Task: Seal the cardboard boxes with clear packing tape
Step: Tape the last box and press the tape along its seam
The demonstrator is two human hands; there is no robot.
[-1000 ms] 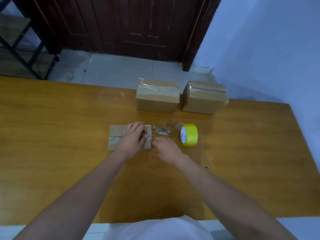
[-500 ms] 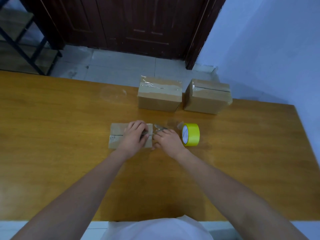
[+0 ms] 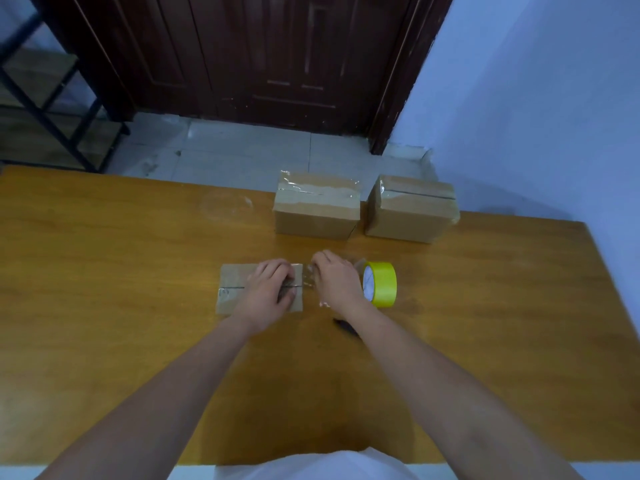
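Two far boxes [image 3: 317, 206] [image 3: 412, 207], beyond both hands, already taped along top seams. Small box [image 3: 235, 289] under left hand [image 3: 268, 292], fingers curled, pressing tape strip [image 3: 308, 277] onto seam; right hand [image 3: 334, 280] just beside, grip on strip not discernible. Tape roll [image 3: 381, 289] immediately right of right hand; this sealing judged still unfinished.

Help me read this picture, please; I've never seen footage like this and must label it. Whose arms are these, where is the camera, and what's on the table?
The camera sits on a person's head, looking down at their own arms. No robot here. On the wooden table the left hand presses on a small cardboard box. The right hand is at the box's right end, where clear tape overhangs; whether it grips the tape is unclear. Behind it stands a yellow tape roll. Two taped boxes sit further back.
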